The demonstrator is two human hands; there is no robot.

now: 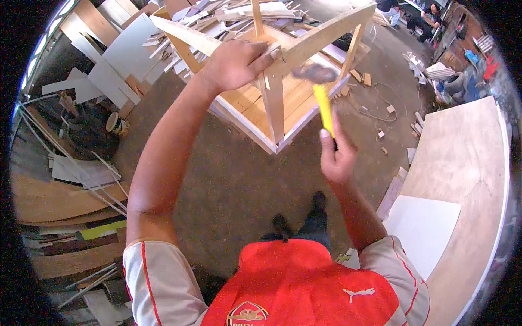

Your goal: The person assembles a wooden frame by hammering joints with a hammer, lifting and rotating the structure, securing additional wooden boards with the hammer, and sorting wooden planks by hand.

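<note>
An open wooden frame [328,33] with upright legs and a slatted wood panel at its bottom stands in front of me. My left hand [236,62] is closed over its near top corner, with the fingers bent over the wood where the rails meet a leg [274,106]. In my right hand [338,157] is a hammer [323,106], gripped by its yellow handle. The hammer's head is smeared by motion and sits just right of that corner, apart from the wood as far as I can see. Any nail at the corner cannot be made out.
Scrap wood strips [217,24] lie heaped behind the frame. At right is a large plywood sheet [457,163] with a white board [421,231] on it. Boards and a bucket [117,124] stand at left. A cord [391,100] and offcuts lie on the floor; people are far right.
</note>
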